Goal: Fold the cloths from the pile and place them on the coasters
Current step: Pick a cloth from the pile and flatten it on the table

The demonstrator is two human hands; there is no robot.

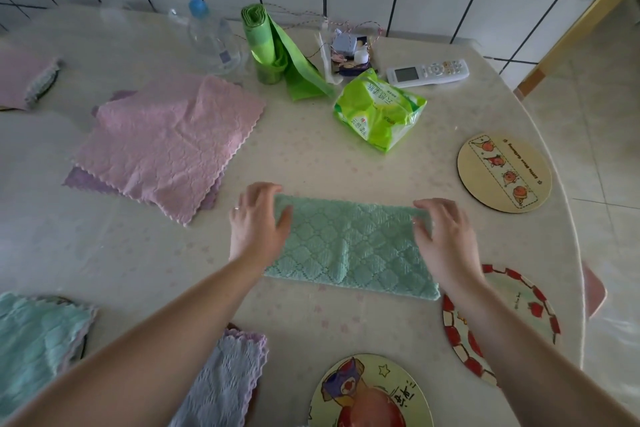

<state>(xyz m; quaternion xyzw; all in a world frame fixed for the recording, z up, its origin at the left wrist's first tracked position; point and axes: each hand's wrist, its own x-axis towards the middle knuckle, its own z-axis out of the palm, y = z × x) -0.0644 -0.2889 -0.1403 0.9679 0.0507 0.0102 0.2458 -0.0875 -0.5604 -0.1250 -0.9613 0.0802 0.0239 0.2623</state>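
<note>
A green cloth (349,246) lies folded into a long rectangle in the middle of the table. My left hand (258,222) rests on its left end and my right hand (441,232) on its right end, fingers spread, thumbs at the cloth's edges. The pile (166,146) of pink and purple cloths lies flat at the upper left. Three bare round coasters are at the right: a tan one (504,172), a red-rimmed one (530,308) partly under my right forearm, and a cartoon one (370,392) at the bottom. Folded cloths sit at the left: pink (24,80), teal (38,336), lilac (225,378).
At the back stand a clear pump bottle (207,35), a roll of green bags (273,48), a green tissue pack (379,111), a white remote (427,71) and small clutter (346,52). The table's rounded edge (571,218) runs down the right side.
</note>
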